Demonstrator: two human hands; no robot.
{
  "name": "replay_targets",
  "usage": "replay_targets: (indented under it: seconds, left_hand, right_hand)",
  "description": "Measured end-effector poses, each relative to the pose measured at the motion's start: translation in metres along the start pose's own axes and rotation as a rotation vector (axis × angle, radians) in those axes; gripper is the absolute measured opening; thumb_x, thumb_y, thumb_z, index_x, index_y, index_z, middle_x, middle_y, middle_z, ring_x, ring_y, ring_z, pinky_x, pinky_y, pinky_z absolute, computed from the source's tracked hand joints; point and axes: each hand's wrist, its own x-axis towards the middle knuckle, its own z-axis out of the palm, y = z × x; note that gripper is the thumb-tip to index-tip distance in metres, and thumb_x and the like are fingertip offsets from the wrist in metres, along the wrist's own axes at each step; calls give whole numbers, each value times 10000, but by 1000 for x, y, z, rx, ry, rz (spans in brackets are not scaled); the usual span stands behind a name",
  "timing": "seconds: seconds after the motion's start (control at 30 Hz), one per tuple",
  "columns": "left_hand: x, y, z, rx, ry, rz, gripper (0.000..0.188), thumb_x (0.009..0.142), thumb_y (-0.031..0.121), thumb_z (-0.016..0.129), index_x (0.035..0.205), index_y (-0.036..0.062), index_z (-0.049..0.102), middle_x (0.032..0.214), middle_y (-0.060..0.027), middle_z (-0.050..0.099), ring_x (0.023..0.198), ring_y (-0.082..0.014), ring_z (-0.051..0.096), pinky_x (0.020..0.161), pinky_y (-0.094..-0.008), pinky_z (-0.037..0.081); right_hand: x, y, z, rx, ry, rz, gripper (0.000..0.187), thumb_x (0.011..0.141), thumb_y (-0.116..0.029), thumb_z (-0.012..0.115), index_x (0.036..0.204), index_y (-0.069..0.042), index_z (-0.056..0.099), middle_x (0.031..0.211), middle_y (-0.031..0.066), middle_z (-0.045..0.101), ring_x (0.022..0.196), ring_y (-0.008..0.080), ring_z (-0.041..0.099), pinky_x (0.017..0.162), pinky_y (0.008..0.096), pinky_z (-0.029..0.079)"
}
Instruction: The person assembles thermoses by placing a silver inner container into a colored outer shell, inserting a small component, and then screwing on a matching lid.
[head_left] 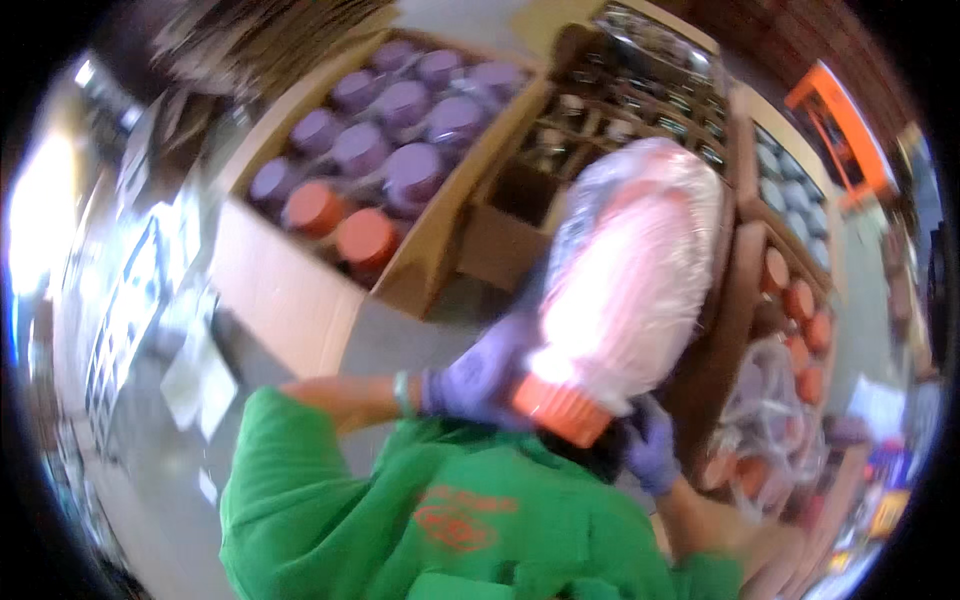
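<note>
A large pale pink bottle [635, 275] in clear plastic film is held up in front of my chest. It is tilted, with its ribbed orange cap [562, 408] toward me. My left hand [485, 372], in a purple glove, is closed against the bottle's cap end from the left. On the other side, my right hand [652, 445], also gloved, grips the same end; the bottle and blur hide part of its fingers. Beyond my left hand stands an open cardboard box [285, 290] of bottles with purple caps [362, 148], two orange caps [367, 240] among them.
A divided carton [505, 240] of small glass jars stands at the far middle. To the right are a box of grey-lidded containers [795, 195], orange-capped bottles [800, 300] and a clear plastic bag [765, 410]. Flattened cardboard [250, 40] is stacked at far left. An orange-framed panel [840, 130] stands far right.
</note>
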Motion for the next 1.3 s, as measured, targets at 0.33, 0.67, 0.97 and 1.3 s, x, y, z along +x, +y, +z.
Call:
replay_targets:
  seconds: [0.33,0.67,0.97,1.3]
  left_hand:
    - [51,45,-2,-463,291,-388,961,528,392,973,1252,8,472,1131,-112,580,1063,-179,557,930,-332,481]
    - [54,-117,-281,948,86,-757,394,908,288,643,1235,70,618,1113,-187,676,1030,-331,650,896,-401,532]
    - [-62,-202,-330,1136,-630,-687,268,878,375,620,902,138,742,878,-91,724,802,-262,670,793,-360,540]
    - [-74,-327,-467,1332,-924,-946,271,937,241,533,1076,128,736,1162,-106,699,1057,-300,669,884,-438,524]
  right_hand:
    - [83,-30,29,625,621,-421,395,941,-146,565,1306,-11,498,1308,94,530,1236,228,482,1094,411,332]
    - [177,-16,22,664,577,-249,338,943,-163,572,1247,-27,515,1222,74,535,1139,210,500,1001,388,370]
    - [251,-11,36,683,559,-107,288,945,-178,578,1194,-41,531,1144,55,539,1052,194,517,917,368,405]
    - [266,-7,36,655,569,-26,236,947,-194,586,1135,-57,548,1057,34,544,955,176,535,824,346,444]
